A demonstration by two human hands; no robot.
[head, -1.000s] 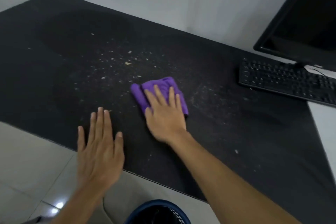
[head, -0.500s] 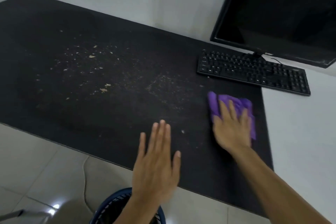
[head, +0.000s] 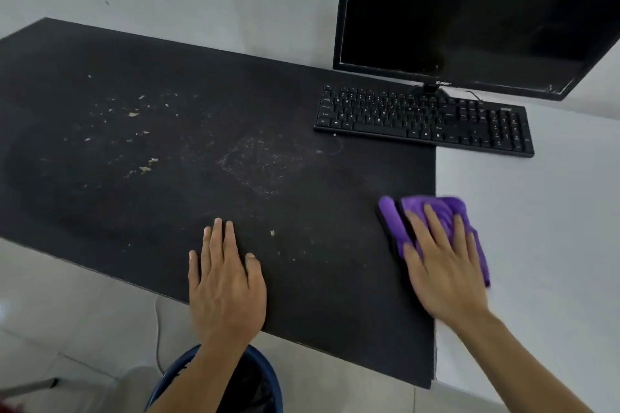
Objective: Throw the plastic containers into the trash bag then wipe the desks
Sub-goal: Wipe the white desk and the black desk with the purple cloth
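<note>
Right hand: my right hand (head: 446, 265) lies flat, fingers straight and slightly spread, palm pressing down on the purple cloth (head: 391, 221). It grips nothing, only pushes.
Cloth: folded pad under the palm, sticking out past the fingertips and to both sides. It sits across the seam where the black surface (head: 235, 70) meets the white surface (head: 543, 218).
Left hand: my left hand (head: 224, 282) is flat and empty, fingers together, resting on the black surface near its front edge.
Key relation: the crumbs (head: 144, 168) lie well to the left of the cloth and farther back. The left hand is between them and the cloth, so it is nearer, but the right hand has the cloth. I'd judge the next stroke must run back leftward.
Dirt axis: the scatter runs left to right across the black surface, with a fainter dusty patch mid-surface.
Containers: none in view. A blue-rimmed bin (head: 268, 365) sits below the front edge under my left forearm, so I judge the wiping step is on.
Beyond: keyboard (head: 422, 121) and monitor (head: 469, 10) at back right, apart from the cloth.
Change: a second ago the cloth was mid-surface beside the crumbs. Half a second ago it was near the black surface's right edge, and now it crosses onto white. The crumbs look unmoved.
</note>
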